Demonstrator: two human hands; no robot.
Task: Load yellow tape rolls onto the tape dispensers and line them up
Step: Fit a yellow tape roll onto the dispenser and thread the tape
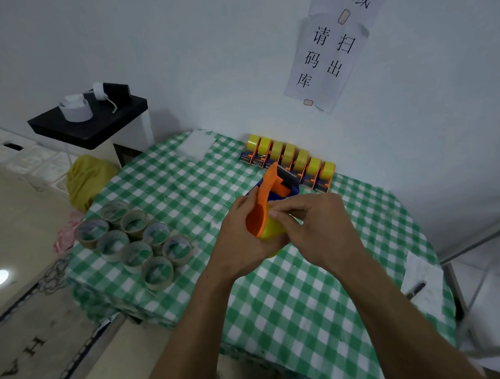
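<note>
just above the worktop (305, 301), near of the loaded row (290, 161), the left hand (236, 238) grips the orange dispenser (265, 200) by its handle; the right hand (322, 232) pinches the yellow tape roll (273, 231) in it. light, stiff plastic, i'd guess; hold the sticky tape by its edge.

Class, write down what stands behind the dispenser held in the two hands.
A row of loaded dispensers stands against the wall. The held dispenser covers the fronts of the middle ones. The left hand grips it; the right hand pinches its yellow roll.
</note>
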